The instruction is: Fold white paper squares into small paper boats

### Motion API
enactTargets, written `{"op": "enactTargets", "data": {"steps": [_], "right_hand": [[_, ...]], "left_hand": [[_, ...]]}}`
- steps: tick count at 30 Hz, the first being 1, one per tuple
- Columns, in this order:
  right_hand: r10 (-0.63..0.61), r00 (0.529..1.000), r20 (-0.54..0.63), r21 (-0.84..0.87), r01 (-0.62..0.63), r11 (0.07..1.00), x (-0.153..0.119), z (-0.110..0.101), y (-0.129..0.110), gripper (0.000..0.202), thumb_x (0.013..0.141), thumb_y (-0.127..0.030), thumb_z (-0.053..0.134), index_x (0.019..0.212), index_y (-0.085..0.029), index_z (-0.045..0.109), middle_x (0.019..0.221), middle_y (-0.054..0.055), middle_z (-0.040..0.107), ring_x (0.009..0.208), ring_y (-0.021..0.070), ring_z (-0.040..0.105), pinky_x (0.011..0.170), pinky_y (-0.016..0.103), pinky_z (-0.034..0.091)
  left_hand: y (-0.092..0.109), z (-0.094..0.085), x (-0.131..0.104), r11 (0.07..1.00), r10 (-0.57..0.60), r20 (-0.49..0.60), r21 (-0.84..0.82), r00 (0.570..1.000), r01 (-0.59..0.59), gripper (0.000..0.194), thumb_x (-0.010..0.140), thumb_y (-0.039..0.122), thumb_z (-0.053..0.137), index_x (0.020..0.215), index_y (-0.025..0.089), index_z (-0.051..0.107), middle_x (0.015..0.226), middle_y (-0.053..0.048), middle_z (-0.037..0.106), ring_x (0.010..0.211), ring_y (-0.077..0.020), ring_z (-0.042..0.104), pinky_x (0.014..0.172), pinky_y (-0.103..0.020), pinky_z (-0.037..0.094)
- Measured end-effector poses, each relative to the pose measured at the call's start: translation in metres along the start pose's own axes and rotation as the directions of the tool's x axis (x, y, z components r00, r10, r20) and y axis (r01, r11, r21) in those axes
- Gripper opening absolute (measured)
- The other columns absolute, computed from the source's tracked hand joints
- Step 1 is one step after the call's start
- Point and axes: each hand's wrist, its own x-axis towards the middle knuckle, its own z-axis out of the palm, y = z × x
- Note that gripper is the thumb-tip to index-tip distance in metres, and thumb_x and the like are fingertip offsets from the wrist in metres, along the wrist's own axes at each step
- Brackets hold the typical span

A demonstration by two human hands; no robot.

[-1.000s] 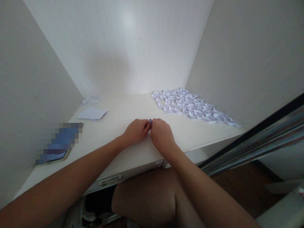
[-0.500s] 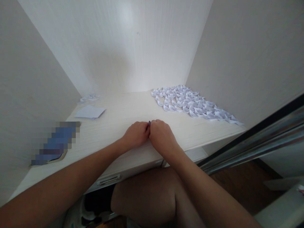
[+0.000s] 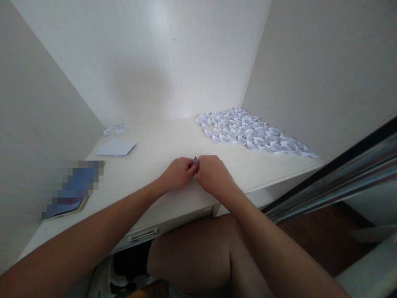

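My left hand (image 3: 180, 174) and my right hand (image 3: 214, 174) meet above the front part of the white desk (image 3: 155, 159), thumbs and fingers pinched together. Between the fingertips a small piece of paper (image 3: 195, 160) shows as a greyish tip; the fingers hide the rest of it. Both hands are closed on it. Beyond my right hand lies a broad heap of folded white paper pieces (image 3: 245, 130), curled and crowded against the right wall. Flat white paper sheets (image 3: 116, 147) lie to the left of my hands, in a small stack.
Thin white paper strips (image 3: 116, 129) lie in the back left corner. A phone (image 3: 74, 190), its screen blurred out, leans at the left wall. Below the desk's front edge is a drawer handle (image 3: 143, 235), close above my legs. Walls enclose the desk on three sides.
The hands stay together in nearly the same place. The fingers have shifted slightly, and a little more of the paper piece shows between them. The view has moved slightly.
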Motion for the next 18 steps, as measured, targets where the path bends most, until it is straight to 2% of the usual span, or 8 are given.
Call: {"op": "enactTargets", "data": {"steps": [5,8,10,13,18], "right_hand": [[0.076,0.997,0.013,0.229,-0.077,0.971,0.010,-0.002,0.022,0.018,0.089,-0.013,0.054,0.082,-0.014,0.071,0.091,0.015,0.077,0.089,0.0269,0.072,0.074,0.031,0.047],[0.042,0.994,0.100,0.522,-0.089,0.848,0.015,-0.001,0.042,0.014,0.085,-0.005,0.056,0.083,-0.016,0.065,0.079,0.007,0.076,0.076,0.0186,0.071,0.069,0.025,0.047],[-0.015,0.982,0.188,0.706,-0.124,0.698,0.016,0.001,0.053,0.017,0.083,-0.002,0.056,0.090,-0.017,0.061,0.073,0.002,0.074,0.066,0.0145,0.068,0.063,0.023,0.047],[-0.072,0.969,0.238,0.840,-0.168,0.516,0.015,0.006,0.061,0.023,0.083,-0.002,0.058,0.097,-0.019,0.054,0.069,-0.002,0.072,0.058,0.0127,0.063,0.058,0.023,0.046],[-0.093,0.970,0.225,0.902,-0.171,0.397,0.012,0.009,0.056,0.029,0.082,-0.004,0.062,0.097,-0.022,0.045,0.068,-0.004,0.072,0.057,0.0119,0.062,0.058,0.022,0.047]], "left_hand": [[0.003,-0.011,0.002,0.984,0.032,0.076,-0.175,0.997,-0.018,0.035,0.090,0.039,0.044,0.066,0.018,0.059,0.064,-0.001,0.059,0.063,-0.0169,0.053,0.061,-0.029,0.034],[0.003,-0.021,0.001,0.938,0.065,0.148,-0.346,0.987,-0.010,0.034,0.088,0.044,0.051,0.069,0.018,0.061,0.061,0.001,0.057,0.058,-0.0146,0.050,0.058,-0.028,0.036],[0.001,-0.025,0.001,0.869,0.083,0.178,-0.494,0.981,0.016,0.031,0.086,0.045,0.059,0.074,0.017,0.062,0.066,-0.001,0.063,0.059,-0.0140,0.054,0.058,-0.027,0.039],[-0.004,-0.024,0.001,0.734,0.062,0.192,-0.674,0.979,0.086,0.033,0.085,0.048,0.069,0.088,0.016,0.063,0.076,-0.004,0.071,0.063,-0.0145,0.062,0.061,-0.026,0.046],[-0.008,-0.020,-0.002,0.487,0.027,0.277,-0.843,0.960,0.230,0.046,0.081,0.044,0.081,0.116,0.017,0.066,0.096,-0.009,0.076,0.079,-0.0171,0.069,0.065,-0.026,0.052]]}}
